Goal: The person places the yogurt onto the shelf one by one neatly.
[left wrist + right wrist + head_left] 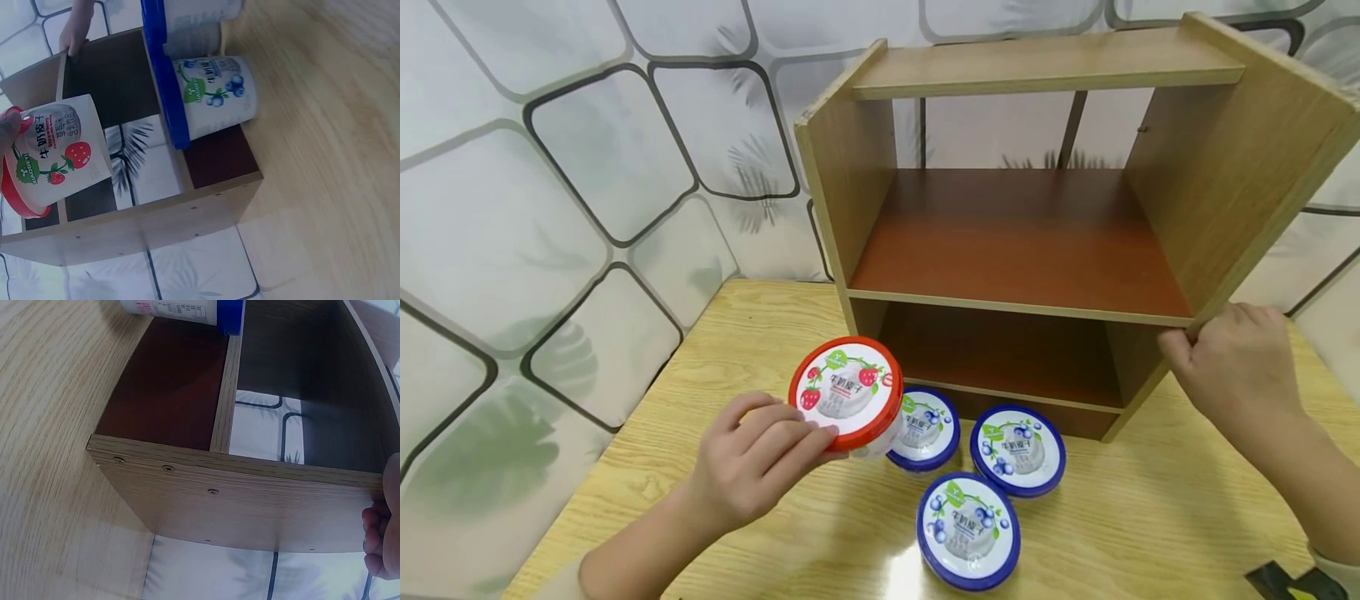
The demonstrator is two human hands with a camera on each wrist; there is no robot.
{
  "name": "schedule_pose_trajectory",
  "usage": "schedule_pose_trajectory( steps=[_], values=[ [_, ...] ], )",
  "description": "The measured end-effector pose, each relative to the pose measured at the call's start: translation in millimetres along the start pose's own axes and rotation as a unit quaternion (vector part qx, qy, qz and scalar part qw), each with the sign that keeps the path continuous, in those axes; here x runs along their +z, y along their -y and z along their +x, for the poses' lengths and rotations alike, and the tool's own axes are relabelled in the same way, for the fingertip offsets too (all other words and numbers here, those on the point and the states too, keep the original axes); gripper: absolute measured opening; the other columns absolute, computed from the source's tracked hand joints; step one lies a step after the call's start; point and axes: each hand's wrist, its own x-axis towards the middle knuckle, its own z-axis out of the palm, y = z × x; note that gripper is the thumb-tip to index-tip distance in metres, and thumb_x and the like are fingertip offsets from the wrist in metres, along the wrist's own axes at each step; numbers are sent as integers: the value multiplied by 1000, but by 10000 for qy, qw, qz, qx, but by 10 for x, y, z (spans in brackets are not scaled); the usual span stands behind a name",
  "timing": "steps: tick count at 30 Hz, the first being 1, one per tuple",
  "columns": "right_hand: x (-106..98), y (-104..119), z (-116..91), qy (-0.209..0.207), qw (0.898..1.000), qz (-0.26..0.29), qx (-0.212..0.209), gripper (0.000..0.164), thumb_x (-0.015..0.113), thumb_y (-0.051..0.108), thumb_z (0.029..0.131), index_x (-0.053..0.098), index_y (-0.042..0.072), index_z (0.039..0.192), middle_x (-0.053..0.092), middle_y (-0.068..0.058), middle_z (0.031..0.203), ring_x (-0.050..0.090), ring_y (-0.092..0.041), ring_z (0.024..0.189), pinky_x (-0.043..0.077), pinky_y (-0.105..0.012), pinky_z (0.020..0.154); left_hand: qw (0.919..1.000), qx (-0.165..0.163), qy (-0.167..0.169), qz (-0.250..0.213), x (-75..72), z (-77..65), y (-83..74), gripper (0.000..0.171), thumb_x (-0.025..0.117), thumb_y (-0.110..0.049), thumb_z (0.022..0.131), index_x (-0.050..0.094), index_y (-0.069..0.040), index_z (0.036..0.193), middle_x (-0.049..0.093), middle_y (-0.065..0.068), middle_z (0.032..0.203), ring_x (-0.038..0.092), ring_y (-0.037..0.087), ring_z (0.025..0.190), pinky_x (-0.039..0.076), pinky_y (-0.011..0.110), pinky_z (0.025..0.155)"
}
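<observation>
My left hand point(756, 462) holds a red-lidded tub with strawberries printed on it point(846, 392), raised in front of the shelf's left side. Its fingers lie across the lid's near edge; the white cup wall point(62, 156) shows in the left wrist view. My right hand point(1247, 362) grips the right side panel of a wooden shelf unit point(1022, 304), thumb at the front edge and fingers point(372, 540) curled on the outer face. Three blue-lidded blueberry tubs stand close before the unit: one behind the red tub point(936, 437), one to the right point(1018, 450), one nearest me point(967, 531).
The unit has a red-brown upper board point(1022, 233) and a lower compartment point(1000, 354), with an open back above. It stands on a light wood-grain table point(760, 350). Patterned cloth point(610, 142) hangs behind and at left. A black object point(1296, 579) lies at lower right.
</observation>
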Motion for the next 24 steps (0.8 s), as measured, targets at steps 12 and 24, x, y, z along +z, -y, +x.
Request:
schedule_pose_trajectory(
  steps=[12,24],
  values=[
    [-8,6,-9,-4,10000,-35,62,39,30,28,84,29,10,51,28,-6,41,30,-29,40,23,-45,46,9999,92,42,12,130,250,3,19,67,-24,88,71,-8,79,62,0,67,58,13,59,50,31,58],
    [-1,0,-9,37,10000,-21,39,40,30,28,86,28,11,50,27,-4,41,28,-26,40,24,-44,47,9988,459,-94,105,241,505,51,16,67,-23,88,71,-8,83,62,-1,71,59,13,63,51,30,61]
  ],
)
